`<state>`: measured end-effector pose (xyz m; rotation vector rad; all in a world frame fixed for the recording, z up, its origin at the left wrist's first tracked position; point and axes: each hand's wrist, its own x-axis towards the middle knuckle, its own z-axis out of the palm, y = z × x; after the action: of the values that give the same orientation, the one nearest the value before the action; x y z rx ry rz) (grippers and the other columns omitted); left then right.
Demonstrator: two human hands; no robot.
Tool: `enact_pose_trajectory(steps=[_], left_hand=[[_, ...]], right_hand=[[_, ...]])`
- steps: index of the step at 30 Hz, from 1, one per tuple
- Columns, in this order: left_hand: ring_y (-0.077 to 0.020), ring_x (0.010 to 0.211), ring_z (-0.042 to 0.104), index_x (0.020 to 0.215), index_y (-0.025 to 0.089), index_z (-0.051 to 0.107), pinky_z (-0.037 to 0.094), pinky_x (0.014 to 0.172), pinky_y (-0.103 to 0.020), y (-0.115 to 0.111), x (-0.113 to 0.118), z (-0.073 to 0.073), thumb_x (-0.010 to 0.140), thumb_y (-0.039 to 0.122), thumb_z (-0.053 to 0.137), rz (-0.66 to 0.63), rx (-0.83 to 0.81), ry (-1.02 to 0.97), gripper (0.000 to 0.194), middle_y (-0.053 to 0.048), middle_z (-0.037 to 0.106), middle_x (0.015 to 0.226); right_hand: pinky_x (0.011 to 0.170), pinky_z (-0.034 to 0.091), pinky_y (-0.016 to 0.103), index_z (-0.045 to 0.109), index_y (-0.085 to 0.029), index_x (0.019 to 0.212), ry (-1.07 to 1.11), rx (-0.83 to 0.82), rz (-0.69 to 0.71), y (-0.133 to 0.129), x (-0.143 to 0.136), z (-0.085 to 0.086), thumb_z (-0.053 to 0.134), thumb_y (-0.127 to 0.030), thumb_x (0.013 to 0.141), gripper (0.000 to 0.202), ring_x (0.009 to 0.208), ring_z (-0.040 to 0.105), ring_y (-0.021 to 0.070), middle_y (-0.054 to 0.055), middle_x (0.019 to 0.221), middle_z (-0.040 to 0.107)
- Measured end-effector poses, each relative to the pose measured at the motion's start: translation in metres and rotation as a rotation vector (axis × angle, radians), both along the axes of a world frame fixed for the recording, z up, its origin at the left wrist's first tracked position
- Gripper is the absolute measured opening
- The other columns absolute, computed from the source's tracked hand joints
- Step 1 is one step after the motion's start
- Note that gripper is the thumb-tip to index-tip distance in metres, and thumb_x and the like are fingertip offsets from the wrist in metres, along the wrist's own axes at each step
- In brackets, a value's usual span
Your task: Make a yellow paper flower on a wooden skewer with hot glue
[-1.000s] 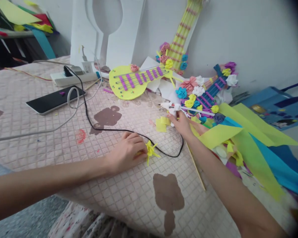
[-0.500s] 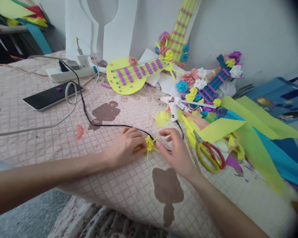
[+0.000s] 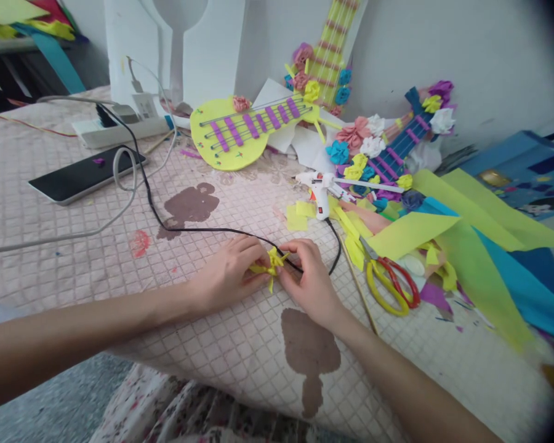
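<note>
A small yellow paper flower (image 3: 273, 263) with thin pointed petals is held low over the quilted cloth. My left hand (image 3: 233, 267) is closed on its left side, fingers pinched together. From the right, my right hand (image 3: 310, 280) has its thumb and fingertips closed at the petals. A black cord (image 3: 203, 230) runs behind the flower to a white glue gun (image 3: 322, 195). Just right of my right hand lie a thin wooden stick (image 3: 357, 286) and scissors (image 3: 390, 286) with yellow and red handles.
Yellow and blue paper sheets (image 3: 487, 271) and scraps cover the right side. At the back are a yellow paper guitar (image 3: 233, 138), a blue paper guitar (image 3: 399, 151) with paper flowers, and a power strip (image 3: 120, 130). A black tablet-like slab (image 3: 87, 174) lies left.
My right hand has moved left and its fingers have closed onto the yellow paper flower. My left hand keeps its pinch. The view has shifted slightly.
</note>
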<state>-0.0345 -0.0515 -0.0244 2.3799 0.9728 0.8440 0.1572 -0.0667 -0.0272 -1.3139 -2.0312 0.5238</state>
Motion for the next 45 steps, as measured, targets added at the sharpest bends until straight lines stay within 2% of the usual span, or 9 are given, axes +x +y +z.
enact_pose_trajectory(steps=[12,21,31,39,42,45], left_hand=[[-0.0148,0.077,0.050,0.078,0.015,0.054,0.042,0.068,-0.026,0.002,0.002,-0.001,0.080,0.013,0.054,0.010,0.008,-0.009,0.003,-0.003,0.054,0.080],[-0.0154,0.078,0.051,0.079,0.015,0.056,0.044,0.069,-0.027,0.003,0.002,-0.004,0.081,0.014,0.054,0.020,-0.007,-0.020,0.003,-0.004,0.054,0.081],[-0.0156,0.078,0.052,0.079,0.015,0.057,0.044,0.070,-0.028,0.002,0.000,-0.001,0.080,0.012,0.054,0.026,-0.020,0.009,0.004,-0.003,0.056,0.080],[-0.0163,0.083,0.051,0.081,0.015,0.056,0.045,0.074,-0.030,0.002,0.001,-0.001,0.083,0.012,0.051,0.016,-0.009,-0.002,0.006,-0.005,0.053,0.087],[-0.0168,0.088,0.051,0.083,0.015,0.056,0.045,0.078,-0.031,0.002,0.000,-0.001,0.084,0.011,0.051,-0.002,-0.027,-0.020,0.007,-0.006,0.053,0.093],[-0.0167,0.088,0.051,0.083,0.015,0.055,0.045,0.079,-0.031,0.002,-0.001,-0.004,0.082,0.009,0.051,-0.013,-0.019,-0.021,0.008,-0.005,0.054,0.092]], right_hand=[[0.087,0.045,0.041,0.049,-0.023,0.104,0.031,-0.009,0.029,-0.002,-0.001,0.003,0.053,-0.014,0.079,0.027,0.105,0.048,0.0216,0.007,0.107,0.051],[0.092,0.043,0.040,0.049,-0.021,0.105,-0.006,0.049,0.013,-0.001,-0.007,-0.003,0.054,-0.013,0.076,0.030,0.105,0.047,0.0217,0.009,0.107,0.049],[0.090,0.044,0.044,0.050,-0.023,0.104,0.005,0.053,0.021,-0.001,-0.007,0.000,0.052,-0.015,0.077,0.028,0.103,0.048,0.0237,0.009,0.105,0.051],[0.087,0.046,0.041,0.051,-0.024,0.103,0.066,0.040,0.025,-0.005,-0.005,0.004,0.051,-0.015,0.080,0.025,0.104,0.050,0.0219,0.008,0.106,0.052],[0.082,0.047,0.037,0.053,-0.023,0.102,0.068,0.085,-0.003,-0.005,0.001,0.009,0.049,-0.015,0.083,0.021,0.102,0.052,0.0207,0.007,0.103,0.055],[0.074,0.047,0.033,0.056,-0.022,0.095,0.028,0.186,-0.063,-0.003,0.018,0.017,0.048,-0.016,0.084,0.014,0.088,0.056,0.0178,0.005,0.093,0.059]])
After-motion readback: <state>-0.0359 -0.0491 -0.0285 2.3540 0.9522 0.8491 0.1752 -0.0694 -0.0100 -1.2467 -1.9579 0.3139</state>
